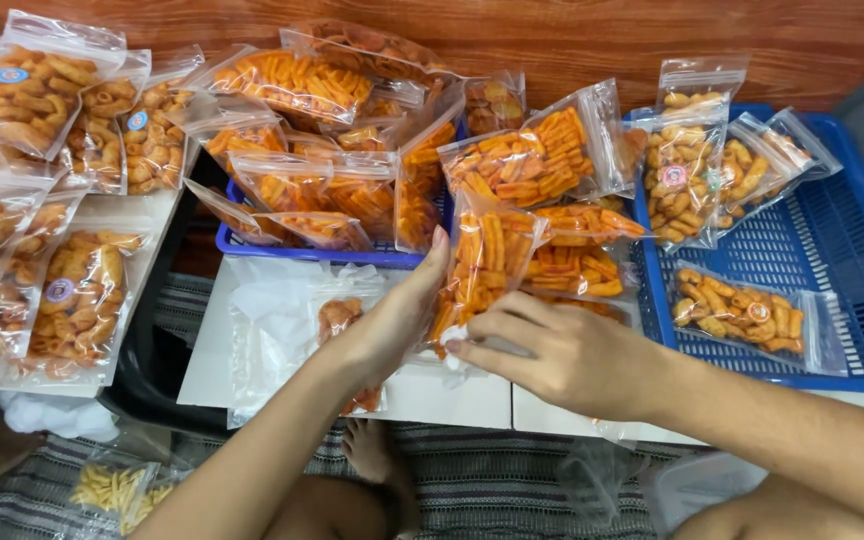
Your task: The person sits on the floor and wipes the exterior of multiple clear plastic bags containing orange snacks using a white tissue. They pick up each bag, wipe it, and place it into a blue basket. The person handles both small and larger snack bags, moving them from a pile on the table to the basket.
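A: Hands?
B: I see left hand (pixel 392 320) and right hand (pixel 562 355) both gripping one clear bag of orange snack sticks (pixel 487 265), above the white counter (pixel 452 400).
A: Behind?
B: Blue basket (pixel 352 256) of similar bags.

The scene is viewed from a single head-worn camera, aimed steeply downward and forward over a white tabletop (pixel 452 400); the hands are seen from close above; a wooden wall (pixel 652 40) is faced at the frame's top.
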